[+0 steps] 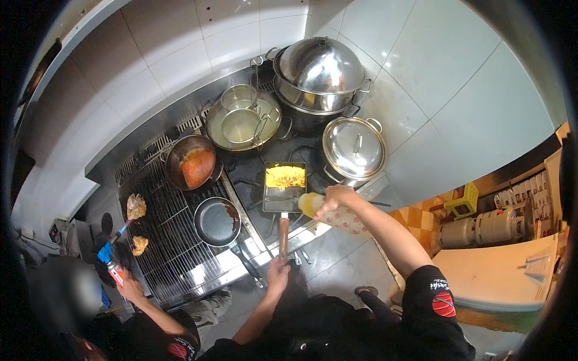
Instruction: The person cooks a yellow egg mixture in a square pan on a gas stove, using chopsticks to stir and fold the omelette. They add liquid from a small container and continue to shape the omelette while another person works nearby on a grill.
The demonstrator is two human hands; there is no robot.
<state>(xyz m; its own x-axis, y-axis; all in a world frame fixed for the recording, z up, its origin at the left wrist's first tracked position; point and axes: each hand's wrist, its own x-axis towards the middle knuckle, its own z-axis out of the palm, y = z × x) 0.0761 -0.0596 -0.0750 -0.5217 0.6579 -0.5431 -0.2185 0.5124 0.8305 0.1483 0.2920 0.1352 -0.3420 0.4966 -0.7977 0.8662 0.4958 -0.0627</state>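
Note:
My left hand (pixel 278 275) is closed round the wooden handle of a rectangular frying pan (pixel 265 198) that rests on the black stove. Yellow cooked egg (pixel 285 176) with browned spots fills the far half of that pan; the near half is bare and dark. My right hand (pixel 336 198) grips a squeeze bottle (pixel 310 204) of yellowish liquid, tilted with its nozzle over the pan's near right part. Whether any liquid leaves the nozzle cannot be seen.
A co-worker's hand (pixel 130 286) holds a lit blowtorch (pixel 115 268) at browned food pieces (pixel 136 206) on the grill (pixel 171 257). A round frying pan (pixel 217 222), a pot of orange-red food (pixel 192 162), a wide pan with strainers (pixel 239 124), a lidded pot (pixel 354 149) and a domed steamer (pixel 318 74) stand around.

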